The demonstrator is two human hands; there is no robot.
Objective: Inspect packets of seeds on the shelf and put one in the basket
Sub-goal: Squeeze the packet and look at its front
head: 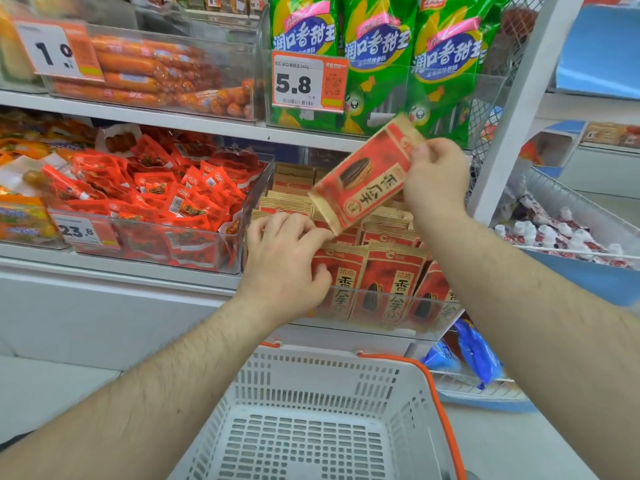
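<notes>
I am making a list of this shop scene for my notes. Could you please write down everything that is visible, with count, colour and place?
Raised red and tan paper seed packet: one, tilted, above the bin.
Shelved red and tan seed packets: many, upright in a clear bin, lower shelf.
White slotted plastic basket with orange handle: one, below the shelf, nothing visible inside.
Small red snack sachets: many, clear bin, lower shelf left.
Orange sausages: many, clear bin, upper shelf left.
Green corn-sausage bags: three, upper shelf.
White and orange 5.8 price tag: one, on the bin of green bags.
Left hand: touches the shelved packets.
Right hand: pinches the raised packet's top.
</notes>
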